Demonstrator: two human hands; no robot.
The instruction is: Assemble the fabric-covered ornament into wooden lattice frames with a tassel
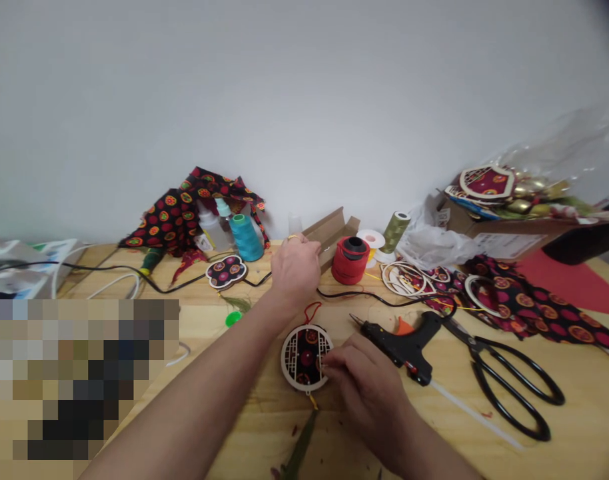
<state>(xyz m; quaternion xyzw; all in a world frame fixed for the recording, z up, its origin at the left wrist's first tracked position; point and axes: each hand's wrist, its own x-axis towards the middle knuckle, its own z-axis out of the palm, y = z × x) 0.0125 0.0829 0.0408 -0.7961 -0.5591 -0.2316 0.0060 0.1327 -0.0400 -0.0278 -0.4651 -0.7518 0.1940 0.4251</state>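
A round pendant (309,357) lies on the wooden table, with a pale lattice frame over dark patterned fabric. From its top comes a red cord loop (312,312); below it is a green tassel (300,448). My right hand (367,380) is closed, its fingertips pinching at the pendant's right edge. Farther back, my left hand (295,270) reaches to the small open cardboard box (329,233). Its fingers are bent and closed, and their tips are hidden. Beside this hand stands a spool of red thread (351,263).
Right of the pendant lie a black glue gun (404,343) and scissors (504,380). A black cable (369,294) crosses the table. A teal thread cone (247,239), a cloud-shaped fabric piece (226,272) and a green cap (233,319) are at left. A filled carton (509,240) stands back right.
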